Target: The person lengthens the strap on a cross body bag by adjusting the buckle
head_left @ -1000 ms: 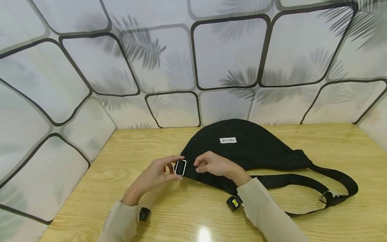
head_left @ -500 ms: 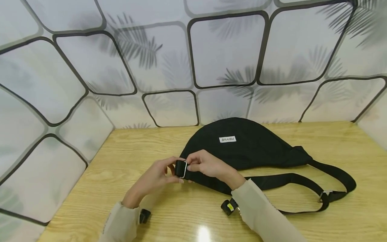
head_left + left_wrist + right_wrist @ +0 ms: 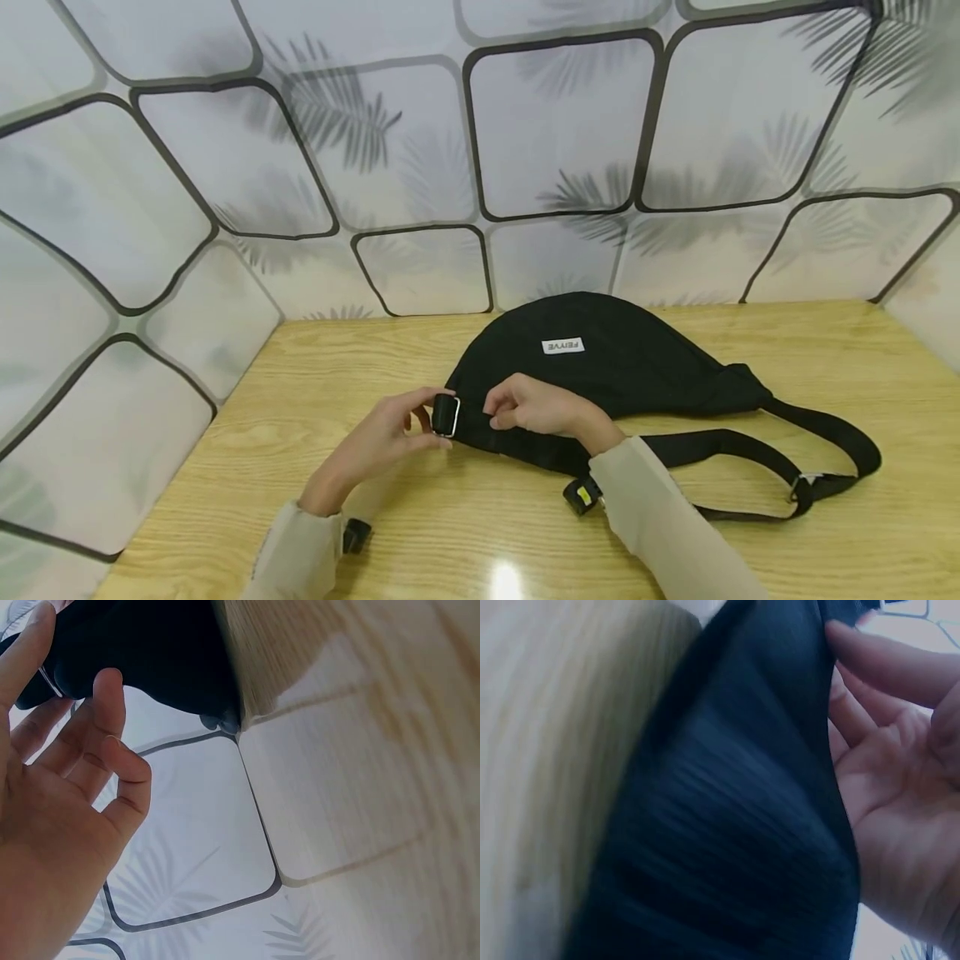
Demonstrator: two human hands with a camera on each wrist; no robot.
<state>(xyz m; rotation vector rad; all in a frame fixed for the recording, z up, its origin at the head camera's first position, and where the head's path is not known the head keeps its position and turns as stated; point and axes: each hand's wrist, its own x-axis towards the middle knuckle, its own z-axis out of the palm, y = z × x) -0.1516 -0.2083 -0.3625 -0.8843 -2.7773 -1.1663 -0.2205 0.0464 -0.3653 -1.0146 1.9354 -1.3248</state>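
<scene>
A black waist bag (image 3: 637, 379) with a white label (image 3: 562, 346) lies on the wooden table. At its left end, a metal strap slider (image 3: 456, 419) carries a loop of black webbing strap (image 3: 444, 414). My left hand (image 3: 378, 437) holds this slider and loop between thumb and fingers, its other fingers loosely bent in the left wrist view. Just right of the slider is my right hand (image 3: 540, 408), fingers curled, thumb and fingertips pinching black strap. In the right wrist view the thumb (image 3: 889, 660) meets dark fabric, and the bag's dark cloth (image 3: 735, 802) fills the middle.
The bag's long strap (image 3: 727, 442) curves across the table's right side, with another metal buckle (image 3: 808, 482) on it. Small black devices sit at the right wrist (image 3: 581, 496) and left wrist (image 3: 356, 535). A patterned backdrop (image 3: 420, 267) borders the wooden table (image 3: 450, 533).
My right hand moved left to the slider, then back right, away from it. The left hand stays at the slider, whose strap loop now shows wider on the left.
</scene>
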